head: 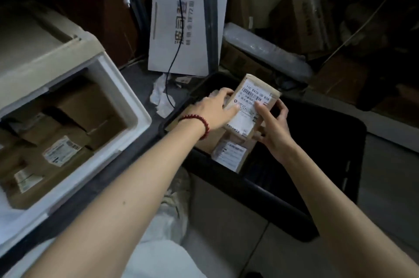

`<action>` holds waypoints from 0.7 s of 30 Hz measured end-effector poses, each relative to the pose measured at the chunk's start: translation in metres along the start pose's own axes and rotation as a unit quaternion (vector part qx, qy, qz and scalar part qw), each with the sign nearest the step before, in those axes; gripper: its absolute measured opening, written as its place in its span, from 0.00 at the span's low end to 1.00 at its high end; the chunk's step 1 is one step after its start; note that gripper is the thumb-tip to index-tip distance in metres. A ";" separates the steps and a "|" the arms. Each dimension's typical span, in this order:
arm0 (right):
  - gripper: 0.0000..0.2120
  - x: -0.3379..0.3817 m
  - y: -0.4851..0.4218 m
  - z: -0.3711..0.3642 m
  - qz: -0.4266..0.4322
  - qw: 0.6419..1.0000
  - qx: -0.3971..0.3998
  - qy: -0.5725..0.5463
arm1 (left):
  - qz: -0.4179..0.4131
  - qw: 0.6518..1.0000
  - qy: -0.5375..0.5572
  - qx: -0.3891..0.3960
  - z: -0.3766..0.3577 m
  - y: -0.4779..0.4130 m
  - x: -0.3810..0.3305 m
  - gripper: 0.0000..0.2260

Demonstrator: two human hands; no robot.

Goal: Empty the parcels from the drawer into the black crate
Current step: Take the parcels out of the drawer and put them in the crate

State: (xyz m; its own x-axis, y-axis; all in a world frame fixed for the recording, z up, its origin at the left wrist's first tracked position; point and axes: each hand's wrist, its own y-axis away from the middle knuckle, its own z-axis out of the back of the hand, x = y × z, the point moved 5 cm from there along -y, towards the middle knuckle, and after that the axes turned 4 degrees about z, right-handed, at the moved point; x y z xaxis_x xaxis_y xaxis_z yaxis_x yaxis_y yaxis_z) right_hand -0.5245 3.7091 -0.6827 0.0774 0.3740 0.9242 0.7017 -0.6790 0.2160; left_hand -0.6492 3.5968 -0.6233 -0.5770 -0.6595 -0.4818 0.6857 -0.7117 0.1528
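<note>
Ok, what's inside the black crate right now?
A labelled parcel lies in the black crate with a plain brown parcel. The left hand and right hand hold a third parcel above them, covering what's beneath. The crate's right side is too dark to read.

Your view dim, black crate interior lost in shadow, clutter behind it murky and soft, straight lines bowed.

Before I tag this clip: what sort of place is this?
Likely a cluttered parcel storeroom: labelled brown cardboard parcels fill the open white plastic drawer, left hand and right hand hold another parcel over the black plastic crate, brown cartons stacked behind.
</note>
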 end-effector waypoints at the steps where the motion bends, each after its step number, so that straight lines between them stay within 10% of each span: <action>1: 0.37 -0.004 0.000 0.011 -0.006 1.000 -0.008 0.016 | -0.005 1.000 -0.015 0.003 -0.014 -0.001 -0.004 0.25; 21: 0.39 -0.123 0.003 0.038 -0.179 0.974 0.011 0.142 | -0.103 0.957 -0.272 -0.003 -0.108 -0.022 0.027 0.27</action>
State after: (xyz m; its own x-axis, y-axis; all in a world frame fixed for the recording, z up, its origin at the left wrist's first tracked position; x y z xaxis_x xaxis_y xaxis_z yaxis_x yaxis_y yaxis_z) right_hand -0.5050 3.6852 -0.8073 -0.3711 0.3929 0.8414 0.6625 -0.5228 0.5364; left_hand -0.6322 3.6211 -0.7330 -0.8443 -0.5356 0.0184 0.5347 -0.8394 0.0980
